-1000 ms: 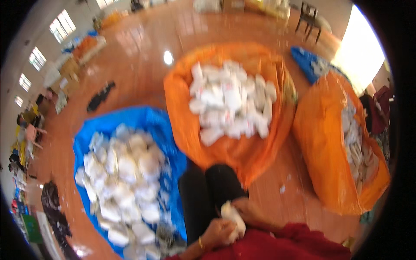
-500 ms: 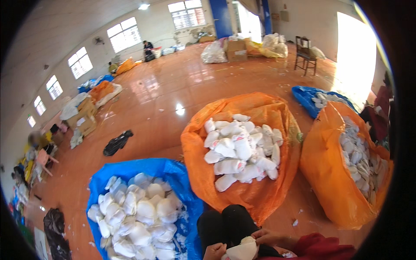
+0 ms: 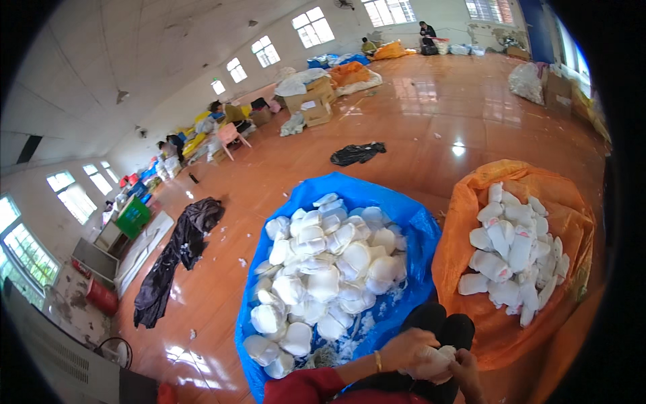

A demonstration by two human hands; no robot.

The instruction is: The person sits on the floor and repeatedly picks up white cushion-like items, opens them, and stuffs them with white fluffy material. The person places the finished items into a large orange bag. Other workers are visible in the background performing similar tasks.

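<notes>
Low in the picture, over my dark-clad knees, both hands are at a white cup-shaped fabric pad (image 3: 436, 367). My left hand (image 3: 409, 349) is closed on its upper left side, a yellowish band around the wrist below a red sleeve. On the pad's right edge, the fingers of my right hand (image 3: 465, 372) pinch it. Just left of my knees, a blue sheet sack (image 3: 418, 217) lies spread wide with a heap of similar white pads (image 3: 324, 284). To the right, an orange sack (image 3: 452, 275) holds bundles of stacked white pads (image 3: 519, 248).
Crumpled dark plastic (image 3: 176, 259) lies on the tiled floor at left, with a smaller black bag (image 3: 358, 153) farther off. Cardboard boxes (image 3: 309, 102), a pink chair (image 3: 230, 135) and seated people are toward the back. A green box (image 3: 133, 217) stands at far left.
The view has swung left, so the sacks now appear farther right. My left hand has come over the pad, and its forearm shows. My right hand still holds the pad's right side.
</notes>
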